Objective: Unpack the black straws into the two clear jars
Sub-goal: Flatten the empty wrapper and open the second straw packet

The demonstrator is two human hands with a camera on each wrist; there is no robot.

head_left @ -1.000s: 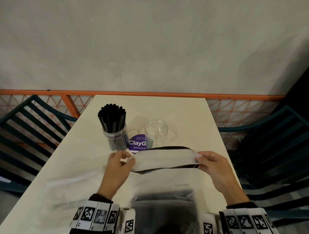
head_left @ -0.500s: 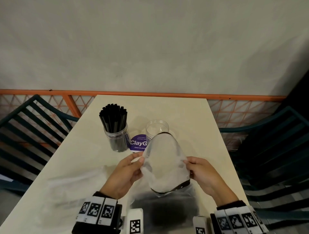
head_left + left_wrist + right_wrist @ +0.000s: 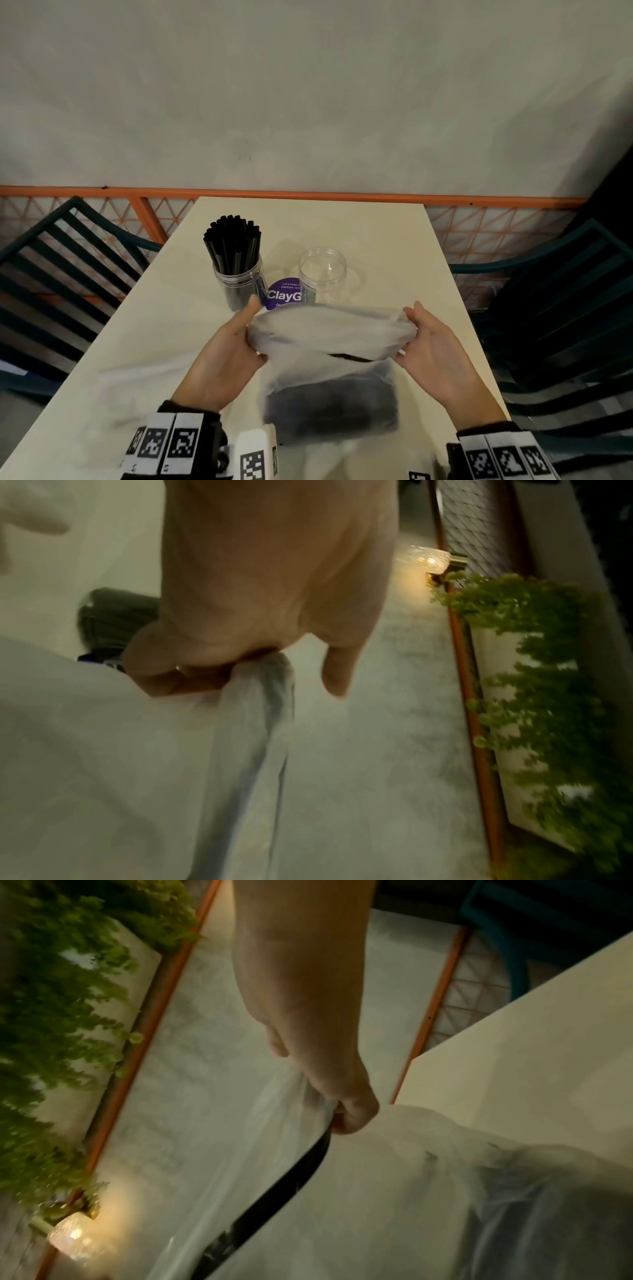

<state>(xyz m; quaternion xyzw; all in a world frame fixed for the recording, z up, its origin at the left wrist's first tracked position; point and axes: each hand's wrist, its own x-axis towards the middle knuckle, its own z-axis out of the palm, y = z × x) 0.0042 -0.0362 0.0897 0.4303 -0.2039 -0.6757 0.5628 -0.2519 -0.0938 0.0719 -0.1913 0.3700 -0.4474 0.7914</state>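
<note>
A clear plastic bag (image 3: 329, 337) with a dark mass of black straws (image 3: 330, 404) in its lower part stands near the table's front edge. My left hand (image 3: 236, 342) pinches the left side of the bag's mouth and my right hand (image 3: 430, 339) pinches the right side, so the mouth is stretched wide. In the left wrist view the fingers (image 3: 178, 674) hold bunched film (image 3: 260, 696). In the right wrist view the fingers (image 3: 349, 1112) grip the bag's rim with its black strip (image 3: 294, 1177). Behind stand a jar full of black straws (image 3: 236, 260) and an empty clear jar (image 3: 322, 274).
A purple round label (image 3: 282, 296) lies between the two jars on the cream table (image 3: 376, 240). Another clear bag (image 3: 137, 377) lies flat at the left. Dark green chairs (image 3: 51, 274) flank the table on both sides, with an orange railing (image 3: 308, 196) behind.
My hands have moved apart, pulling the bag's mouth from a narrow upright shape into a wide flat opening. The jars have not moved.
</note>
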